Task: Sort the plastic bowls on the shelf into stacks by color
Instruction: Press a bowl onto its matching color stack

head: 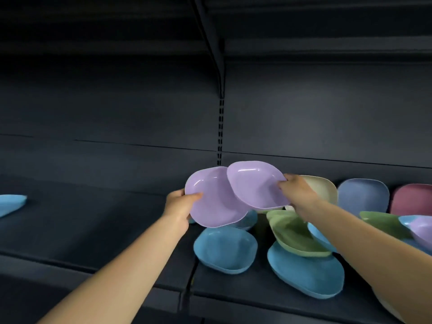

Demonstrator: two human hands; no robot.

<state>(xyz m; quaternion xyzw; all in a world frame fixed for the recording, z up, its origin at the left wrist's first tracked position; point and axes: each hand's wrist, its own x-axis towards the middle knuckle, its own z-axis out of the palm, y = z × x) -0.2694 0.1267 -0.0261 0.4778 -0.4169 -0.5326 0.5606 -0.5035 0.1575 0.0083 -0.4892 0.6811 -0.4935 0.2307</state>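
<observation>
My left hand [180, 206] grips one purple bowl [215, 202], right hand [297, 192] grips second purple bowl [254, 183], rims overlapping above blue bowls [225, 250] on shelf [93, 230].

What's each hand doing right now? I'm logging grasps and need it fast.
Left hand: closed on the left purple bowl, gripping its rim.
Right hand: closed on the right purple bowl, gripping its rim.

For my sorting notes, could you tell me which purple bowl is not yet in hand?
The purple bowl at the far right edge, resting on the pile; the other two are held up.
</observation>
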